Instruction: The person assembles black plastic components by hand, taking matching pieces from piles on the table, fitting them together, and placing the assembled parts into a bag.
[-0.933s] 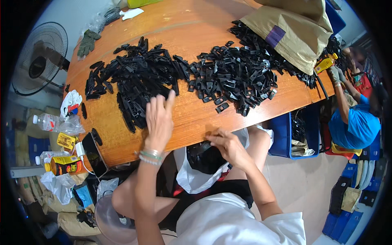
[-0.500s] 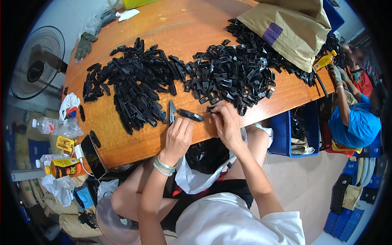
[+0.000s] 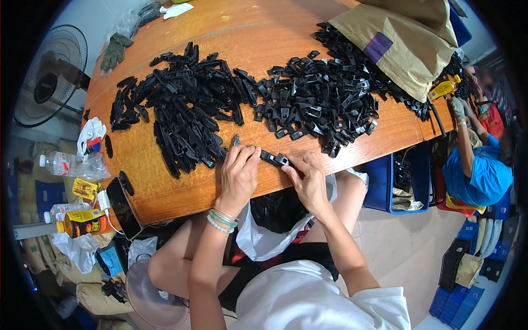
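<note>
Near the table's front edge, a long narrow black plastic part (image 3: 268, 157) spans the gap between my hands. My left hand (image 3: 240, 175) is closed on its left end. The pointed tip of another slim black part (image 3: 236, 140) shows beyond my left fingers; whether I grip it or it lies under them, I cannot tell. My right hand (image 3: 308, 179) pinches a small black plastic piece (image 3: 281, 159) against the long part's right end. Beyond my hands lie a heap of long black parts (image 3: 192, 124) at left and a heap of small black pieces (image 3: 319, 104) at right.
On my lap, an open white bag (image 3: 258, 242) holds black parts. A blue crate (image 3: 379, 187) stands right of my knee. The table's left edge carries bottles (image 3: 82, 225) and a dark phone-like slab (image 3: 124, 209). At far right sits a co-worker (image 3: 476, 170) in blue.
My right hand has brought the small piece left onto the long part's end. My left hand has closed on the long part, which lay loose between my hands before.
</note>
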Action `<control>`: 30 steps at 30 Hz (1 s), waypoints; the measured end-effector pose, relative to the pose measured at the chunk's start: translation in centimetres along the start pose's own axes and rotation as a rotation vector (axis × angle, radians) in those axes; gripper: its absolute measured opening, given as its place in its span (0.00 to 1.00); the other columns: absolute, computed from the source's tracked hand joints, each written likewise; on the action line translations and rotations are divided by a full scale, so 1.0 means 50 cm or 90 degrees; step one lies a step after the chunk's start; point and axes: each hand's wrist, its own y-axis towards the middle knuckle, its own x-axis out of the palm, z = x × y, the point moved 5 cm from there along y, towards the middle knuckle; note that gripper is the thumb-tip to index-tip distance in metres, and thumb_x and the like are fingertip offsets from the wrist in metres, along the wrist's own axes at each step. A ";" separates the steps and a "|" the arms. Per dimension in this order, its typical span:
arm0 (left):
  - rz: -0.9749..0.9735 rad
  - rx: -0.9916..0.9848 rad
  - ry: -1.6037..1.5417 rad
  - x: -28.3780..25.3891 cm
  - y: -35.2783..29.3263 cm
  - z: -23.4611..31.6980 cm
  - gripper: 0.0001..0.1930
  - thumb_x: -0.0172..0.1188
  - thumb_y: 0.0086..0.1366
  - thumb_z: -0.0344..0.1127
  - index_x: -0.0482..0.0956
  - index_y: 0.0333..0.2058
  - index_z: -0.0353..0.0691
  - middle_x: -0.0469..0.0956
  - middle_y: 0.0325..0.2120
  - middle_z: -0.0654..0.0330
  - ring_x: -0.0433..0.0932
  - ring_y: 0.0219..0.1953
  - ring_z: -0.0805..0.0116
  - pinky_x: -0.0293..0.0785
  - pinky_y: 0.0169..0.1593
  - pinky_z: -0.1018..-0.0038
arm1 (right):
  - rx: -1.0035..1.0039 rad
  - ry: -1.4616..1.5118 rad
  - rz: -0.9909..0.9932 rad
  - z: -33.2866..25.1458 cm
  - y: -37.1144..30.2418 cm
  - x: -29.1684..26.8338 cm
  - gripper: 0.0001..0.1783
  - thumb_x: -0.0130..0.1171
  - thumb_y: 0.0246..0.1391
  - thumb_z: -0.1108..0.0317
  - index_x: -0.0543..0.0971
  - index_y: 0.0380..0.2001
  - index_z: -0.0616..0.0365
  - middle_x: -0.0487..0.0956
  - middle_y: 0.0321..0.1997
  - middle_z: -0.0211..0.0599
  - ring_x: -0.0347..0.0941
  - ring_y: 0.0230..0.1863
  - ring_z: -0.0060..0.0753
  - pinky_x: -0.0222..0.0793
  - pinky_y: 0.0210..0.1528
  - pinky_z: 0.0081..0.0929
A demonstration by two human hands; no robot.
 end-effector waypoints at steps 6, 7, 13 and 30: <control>-0.001 0.019 -0.028 0.003 0.000 0.000 0.13 0.58 0.54 0.20 0.80 0.40 0.28 0.77 0.35 0.52 0.74 0.41 0.55 0.72 0.45 0.64 | -0.019 -0.017 0.076 -0.012 -0.009 0.015 0.15 0.67 0.43 0.72 0.83 0.37 0.63 0.71 0.29 0.39 0.67 0.34 0.41 0.61 0.39 0.35; -0.011 0.035 -0.047 0.004 0.000 0.003 0.14 0.56 0.54 0.22 0.79 0.40 0.27 0.76 0.35 0.52 0.74 0.41 0.55 0.71 0.47 0.63 | -0.019 -0.018 0.074 -0.017 -0.002 0.020 0.15 0.67 0.43 0.72 0.83 0.37 0.63 0.71 0.29 0.39 0.67 0.34 0.41 0.61 0.39 0.35; -0.047 0.013 -0.097 -0.008 0.006 -0.001 0.14 0.57 0.52 0.21 0.80 0.39 0.29 0.77 0.34 0.53 0.74 0.42 0.54 0.71 0.47 0.63 | -0.019 0.036 0.003 0.000 0.014 0.036 0.16 0.66 0.44 0.74 0.82 0.39 0.64 0.73 0.33 0.42 0.70 0.37 0.45 0.65 0.42 0.36; -0.002 0.135 0.115 -0.012 -0.035 0.038 0.11 0.61 0.52 0.22 0.77 0.37 0.28 0.75 0.30 0.53 0.74 0.33 0.58 0.73 0.35 0.67 | -0.252 -0.067 0.142 0.002 0.065 -0.020 0.11 0.64 0.40 0.79 0.75 0.30 0.62 0.75 0.41 0.42 0.72 0.40 0.46 0.68 0.41 0.36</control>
